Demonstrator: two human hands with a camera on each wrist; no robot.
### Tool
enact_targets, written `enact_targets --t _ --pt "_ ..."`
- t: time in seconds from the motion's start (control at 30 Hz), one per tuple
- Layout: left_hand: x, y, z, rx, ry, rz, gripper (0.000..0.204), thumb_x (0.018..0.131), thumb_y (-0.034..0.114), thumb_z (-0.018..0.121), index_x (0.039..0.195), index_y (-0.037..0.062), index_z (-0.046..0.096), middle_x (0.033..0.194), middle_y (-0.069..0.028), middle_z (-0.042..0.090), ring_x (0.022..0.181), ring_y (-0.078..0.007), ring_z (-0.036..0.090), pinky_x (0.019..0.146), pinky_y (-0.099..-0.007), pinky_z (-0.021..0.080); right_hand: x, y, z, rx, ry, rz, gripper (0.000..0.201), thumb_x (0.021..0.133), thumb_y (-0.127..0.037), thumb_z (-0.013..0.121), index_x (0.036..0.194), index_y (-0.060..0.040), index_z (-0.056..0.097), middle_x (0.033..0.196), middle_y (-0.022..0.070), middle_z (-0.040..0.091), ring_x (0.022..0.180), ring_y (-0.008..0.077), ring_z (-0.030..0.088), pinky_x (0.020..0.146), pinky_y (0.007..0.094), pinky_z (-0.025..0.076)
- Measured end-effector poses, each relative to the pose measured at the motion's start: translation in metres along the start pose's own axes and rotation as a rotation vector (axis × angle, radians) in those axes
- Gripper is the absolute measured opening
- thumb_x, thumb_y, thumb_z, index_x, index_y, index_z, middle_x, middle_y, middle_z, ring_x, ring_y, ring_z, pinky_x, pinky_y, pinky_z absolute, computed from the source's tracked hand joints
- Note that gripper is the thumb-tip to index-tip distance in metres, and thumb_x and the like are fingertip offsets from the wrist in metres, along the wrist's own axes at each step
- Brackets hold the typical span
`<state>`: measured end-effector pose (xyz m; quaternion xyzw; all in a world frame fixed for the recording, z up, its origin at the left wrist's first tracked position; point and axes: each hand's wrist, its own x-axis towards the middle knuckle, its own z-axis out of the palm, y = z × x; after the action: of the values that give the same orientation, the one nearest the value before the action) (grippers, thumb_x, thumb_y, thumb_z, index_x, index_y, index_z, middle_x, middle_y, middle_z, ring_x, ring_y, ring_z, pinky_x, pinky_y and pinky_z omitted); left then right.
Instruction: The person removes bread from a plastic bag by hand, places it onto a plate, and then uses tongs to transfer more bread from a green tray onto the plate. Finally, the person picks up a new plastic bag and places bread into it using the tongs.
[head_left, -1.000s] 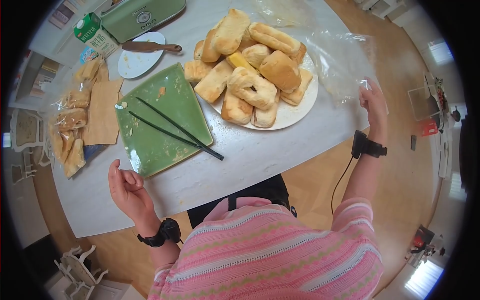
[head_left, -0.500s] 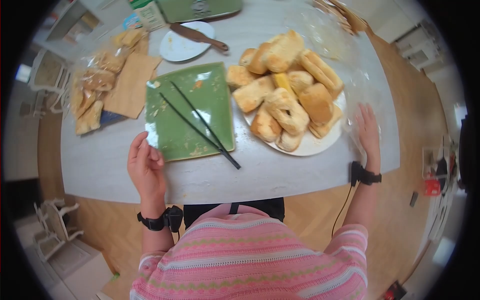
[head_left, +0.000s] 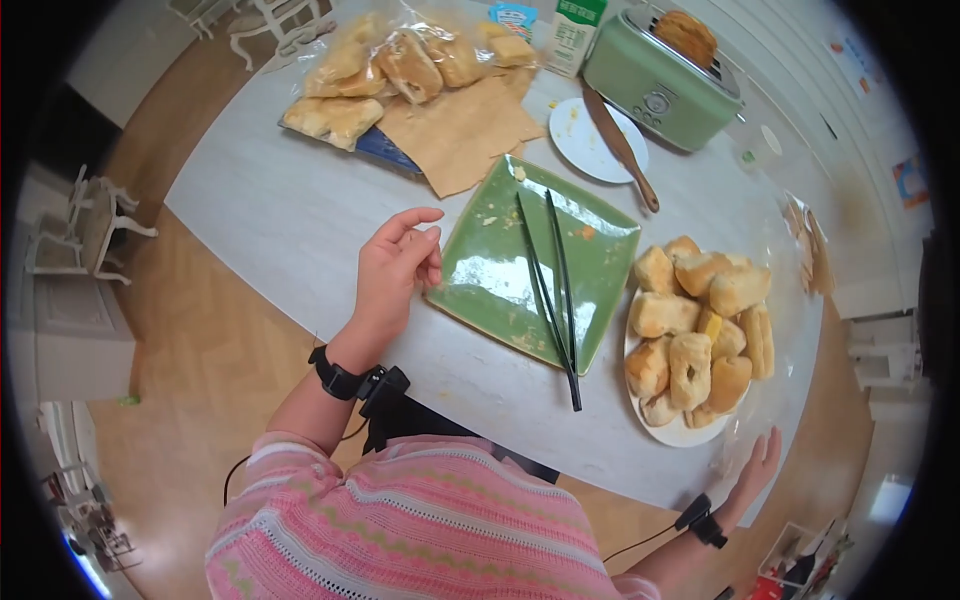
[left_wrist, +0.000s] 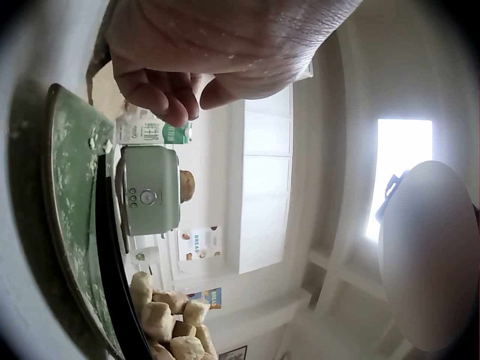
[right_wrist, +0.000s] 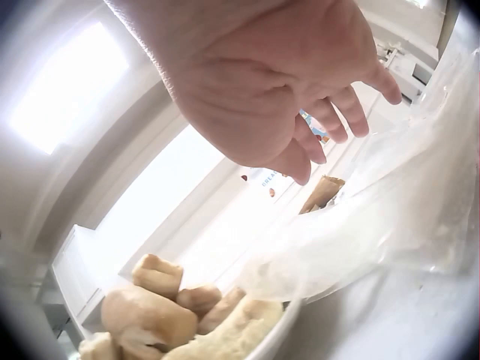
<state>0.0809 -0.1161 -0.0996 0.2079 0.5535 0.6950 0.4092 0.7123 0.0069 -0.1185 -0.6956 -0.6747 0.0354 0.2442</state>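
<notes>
My left hand (head_left: 398,260) hovers at the near-left corner of the green square plate (head_left: 480,275), fingers loosely bent and holding nothing. Dark chopsticks (head_left: 562,300) lie across that crumb-strewn plate, their near ends past its rim. To the right, a round white plate (head_left: 682,434) carries a heap of bread rolls (head_left: 690,365) with a yellow piece among them. Beyond that plate's near edge is my right hand (head_left: 755,475), its fingers extended and grasping nothing. A crumpled clear plastic bag (right_wrist: 367,225) lies beside it in the right wrist view.
At the back stand a green toaster (head_left: 655,90) with bread (head_left: 686,38) in its slot and a milk carton (head_left: 575,35). A brown wooden knife (head_left: 615,135) rests on a small white plate (head_left: 575,150). Bagged bread (head_left: 400,65) sits by brown paper (head_left: 460,135).
The head view has swung left, bringing the toaster fully in. My right hand has opened from curled fingers and come nearer the table's front edge. My left hand stays beside the green plate.
</notes>
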Motion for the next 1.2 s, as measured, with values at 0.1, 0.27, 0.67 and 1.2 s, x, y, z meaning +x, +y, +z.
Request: enact_targets --t 0.1,0.27,0.67,1.2 --pt "0.027 0.019 -0.019 0.166 -0.008 0.095 0.033 0.093 0.013 0.058 0.125 0.002 0.054 0.086 -0.0029 0.062 0.075 -0.009 0.059 0.064 -0.0205 0.046 -0.018 -0.052 -0.014 0.367 0.094 0.169 0.043 0.095 -0.014 0.057 0.134 0.0012 0.051 0.14 0.0153 0.05 0.13 0.0259 0.045 0.109 0.0367 0.033" --pt "0.107 0.035 -0.055 0.61 0.149 0.58 0.049 0.088 0.015 0.064 0.132 0.003 0.048 0.111 -0.0102 0.061 0.103 -0.0165 0.058 0.081 -0.0281 0.048 -0.037 -0.112 -0.027 0.39 0.124 0.141 0.043 0.096 -0.012 0.056 0.136 0.0011 0.049 0.139 0.0148 0.05 0.129 0.0244 0.046 0.107 0.0357 0.035" --pt "0.261 0.091 -0.102 1.47 0.548 0.665 0.056 0.082 0.026 0.06 0.136 0.0161 0.051 0.126 -0.0124 0.056 0.118 -0.0332 0.05 0.094 -0.0581 0.039 -0.066 -0.196 -0.023 0.384 0.054 0.047 0.042 0.095 -0.013 0.058 0.135 -0.0013 0.051 0.137 0.0121 0.052 0.126 0.0224 0.049 0.103 0.0362 0.038" --pt "0.271 0.102 -0.153 0.527 0.545 0.922 0.033 0.096 0.018 0.053 0.122 0.0006 0.061 0.109 -0.0187 0.069 0.099 -0.0252 0.067 0.085 -0.0316 0.049 -0.073 -0.238 -0.005 0.414 -0.047 0.035 0.041 0.094 -0.012 0.06 0.132 0.0005 0.052 0.136 0.0113 0.052 0.122 0.0228 0.051 0.101 0.0361 0.04"
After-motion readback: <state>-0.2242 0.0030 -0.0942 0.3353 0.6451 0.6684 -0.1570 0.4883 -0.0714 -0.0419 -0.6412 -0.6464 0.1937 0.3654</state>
